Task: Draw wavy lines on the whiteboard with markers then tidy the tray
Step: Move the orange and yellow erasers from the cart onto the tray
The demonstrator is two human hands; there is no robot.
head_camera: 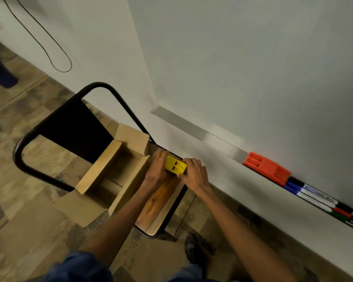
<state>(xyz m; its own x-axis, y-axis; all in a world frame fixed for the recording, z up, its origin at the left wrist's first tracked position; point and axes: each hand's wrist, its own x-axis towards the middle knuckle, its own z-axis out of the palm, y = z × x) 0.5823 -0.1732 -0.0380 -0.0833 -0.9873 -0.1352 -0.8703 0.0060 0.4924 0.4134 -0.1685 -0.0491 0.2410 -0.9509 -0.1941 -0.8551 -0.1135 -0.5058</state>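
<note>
Item: yellow block (175, 164), moulded plastic with two slots in its top face. It lies at the far end of a chair seat (161, 204), close to the wall.
Left hand (158, 169): fingers curled over the block's left end, gripping it.
Right hand (195, 173): thumb and fingers pinching the block's right end.

Surface: the seat is varnished wood with a dark edge, set in a black tube frame (29, 167). A cardboard box (102, 171) with all flaps open stands on it, just beside the left hand.

Room: floor (29, 210) of mottled brown and tan tiles. Off-white wall (80, 37) with a thin black cable (49, 49) hanging in a loop. A dark blue container (2, 76) stands at the far left, blurred.

Whiteboard (253, 68): no lines visible on the part in view. Its metal tray (202, 132) runs along the lower edge. In the tray lie an orange block (267, 167) of the same shape and, touching its right end, a row of markers (314, 197) with blue, black, red and green caps.

Person: blue sleeve (80, 267) and one dark shoe (192, 247) at the bottom.
</note>
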